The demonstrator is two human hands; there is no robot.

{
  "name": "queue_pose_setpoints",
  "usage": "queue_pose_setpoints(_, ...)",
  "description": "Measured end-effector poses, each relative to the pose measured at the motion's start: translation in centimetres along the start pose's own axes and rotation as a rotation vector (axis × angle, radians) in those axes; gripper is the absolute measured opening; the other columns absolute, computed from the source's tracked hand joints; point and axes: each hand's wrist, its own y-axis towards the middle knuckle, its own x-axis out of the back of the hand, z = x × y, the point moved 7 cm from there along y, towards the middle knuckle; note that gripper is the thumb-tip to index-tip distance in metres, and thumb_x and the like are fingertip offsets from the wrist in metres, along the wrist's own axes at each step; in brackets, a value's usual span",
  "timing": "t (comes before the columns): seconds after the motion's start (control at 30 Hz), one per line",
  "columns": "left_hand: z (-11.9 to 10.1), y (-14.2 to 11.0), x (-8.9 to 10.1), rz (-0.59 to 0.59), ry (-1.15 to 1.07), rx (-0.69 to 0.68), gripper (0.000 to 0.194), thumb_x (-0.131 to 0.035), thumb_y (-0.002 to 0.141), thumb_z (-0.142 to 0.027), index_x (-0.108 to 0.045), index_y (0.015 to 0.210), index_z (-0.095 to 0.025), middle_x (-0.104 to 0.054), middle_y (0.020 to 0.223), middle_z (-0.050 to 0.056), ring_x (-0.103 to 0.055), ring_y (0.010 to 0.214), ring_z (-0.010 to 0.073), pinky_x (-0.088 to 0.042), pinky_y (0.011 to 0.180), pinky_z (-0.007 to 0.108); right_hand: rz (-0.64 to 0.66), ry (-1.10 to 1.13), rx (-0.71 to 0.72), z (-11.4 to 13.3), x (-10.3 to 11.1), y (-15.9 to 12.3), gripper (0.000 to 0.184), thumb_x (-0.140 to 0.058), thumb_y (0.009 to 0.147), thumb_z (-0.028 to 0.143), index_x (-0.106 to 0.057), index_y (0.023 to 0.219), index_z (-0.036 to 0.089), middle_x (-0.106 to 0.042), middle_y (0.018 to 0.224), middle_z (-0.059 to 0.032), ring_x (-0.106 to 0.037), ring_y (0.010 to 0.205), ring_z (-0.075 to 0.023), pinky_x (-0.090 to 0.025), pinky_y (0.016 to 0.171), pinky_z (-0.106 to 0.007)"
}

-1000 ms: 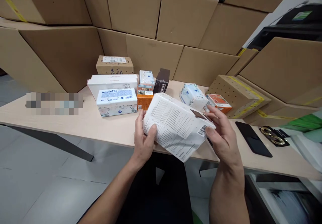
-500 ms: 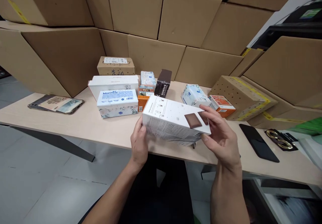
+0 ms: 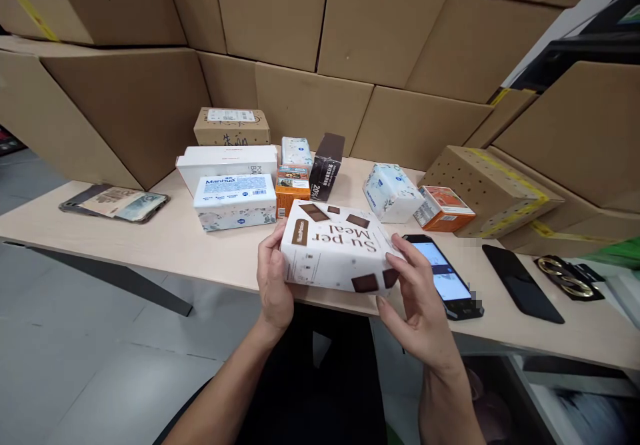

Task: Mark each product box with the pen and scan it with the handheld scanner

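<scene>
The meal box (image 3: 345,252) is directly between the two hands, its long axis running roughly left to right across the person's front. The left hand (image 3: 274,295) wraps the left end, thumb on the near side and fingers mostly hidden behind; the right hand (image 3: 425,312) is at the other end, fingers bent over the corner and thumb spread wide, low by the bottom edge, so that grip looks the looser one. Neither hand is plainly nearer. The big lettering on top reads upside down from the person's side. The box is at the front edge of the tabletop (image 3: 225,252); whether its underside touches the wood, I can't tell. Behind it, very near, are the dark box (image 3: 327,168) and the orange box (image 3: 293,192). The tissue pack (image 3: 235,212) is off its left end, and the lit phone (image 3: 453,282) lies just beside the right hand.
</scene>
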Motion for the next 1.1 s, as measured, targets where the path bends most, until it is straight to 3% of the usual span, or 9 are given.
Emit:
queue_pose_setpoints(0.27, -0.2, 0.6, -1.2, 0.29, 0.364, 0.083, 0.053, -0.048, 0.101, -0.05, -0.052, 0.146, -0.023, -0.054, 0.153, 0.008, -0.044, 0.147, 0.0261, -0.037, 0.121, 0.041, -0.148, 0.187, -0.236, -3.1, -0.2, -2.2, 0.06, -0.063, 0.093, 0.027, -0.045, 0.151, 0.035, -0.038, 0.163, -0.008, -0.037, 0.151, -0.0298, -0.039, 0.121, -0.054)
queue_pose_setpoints(0.4, -0.5, 1.4, -1.2, 0.451, 0.584, 0.142, 0.051, -0.046, 0.102, -0.051, -0.052, 0.147, -0.028, -0.058, 0.149, 0.005, -0.05, 0.142, 0.0299, -0.04, 0.117, 0.046, -0.229, 0.074, -0.398, -4.4, 0.6, -2.1, 0.053, -0.057, 0.097, 0.044, -0.051, 0.147, 0.03, -0.058, 0.147, -0.0114, -0.06, 0.13, -0.0295, -0.05, 0.11, -0.053)
queue_pose_setpoints(0.5, -0.7, 1.6, -1.0, 0.512, 0.673, 0.15, 0.05, -0.044, 0.103, -0.05, -0.051, 0.148, -0.029, -0.063, 0.143, 0.005, -0.059, 0.131, 0.0313, -0.047, 0.109, 0.047, -0.238, -0.018, -0.484, -5.1, 0.8, -2.1, 0.056, -0.061, 0.093, 0.05, -0.056, 0.144, 0.026, -0.065, 0.138, -0.0132, -0.064, 0.124, -0.0315, -0.05, 0.108, -0.057)
queue_pose_setpoints(0.63, -1.0, 1.4, -0.9, 0.525, 0.582, 0.06, 0.05, -0.044, 0.104, -0.045, -0.048, 0.151, -0.029, -0.059, 0.148, 0.005, -0.059, 0.132, 0.0304, -0.047, 0.11, 0.047, -0.244, 0.022, -0.49, -5.4, 0.5, -2.3, 0.063, -0.066, 0.091, 0.046, -0.051, 0.149, 0.026, -0.066, 0.138, -0.0135, -0.063, 0.128, -0.0324, -0.047, 0.111, -0.06)
queue_pose_setpoints(0.77, -0.8, 1.1, -0.3, 0.498, 0.437, -0.003, 0.059, -0.052, 0.101, -0.04, -0.037, 0.157, -0.03, -0.046, 0.159, 0.006, -0.044, 0.146, 0.0315, -0.037, 0.122, 0.051, -0.261, 0.185, -0.455, -5.3, -0.3, -2.0, 0.071, -0.072, 0.089, 0.036, -0.043, 0.154, 0.031, -0.054, 0.153, -0.0116, -0.054, 0.139, -0.0298, -0.049, 0.112, -0.053)
queue_pose_setpoints(0.87, -0.5, 1.2, 0.3, 0.449, 0.351, -0.009, 0.062, -0.057, 0.099, -0.036, -0.035, 0.157, -0.033, -0.04, 0.163, 0.006, -0.039, 0.15, 0.0315, -0.032, 0.125, 0.052, -0.302, 0.258, -0.404, -5.0, -0.7, -1.3, 0.07, -0.073, 0.088, 0.027, -0.045, 0.152, 0.034, -0.048, 0.158, -0.0081, -0.049, 0.144, -0.0259, -0.045, 0.117, -0.048)
queue_pose_setpoints(1.1, 0.0, 1.2, 0.4, 0.392, 0.408, -0.065, 0.057, -0.058, 0.098, -0.029, -0.041, 0.153, -0.034, -0.046, 0.157, 0.009, -0.049, 0.142, 0.0298, -0.043, 0.117, 0.05, -0.394, 0.313, -0.389, -5.3, -0.3, -1.3, 0.057, -0.075, 0.086, 0.024, -0.06, 0.14, 0.031, -0.063, 0.143, -0.0103, -0.061, 0.132, -0.025, -0.049, 0.113, -0.049)
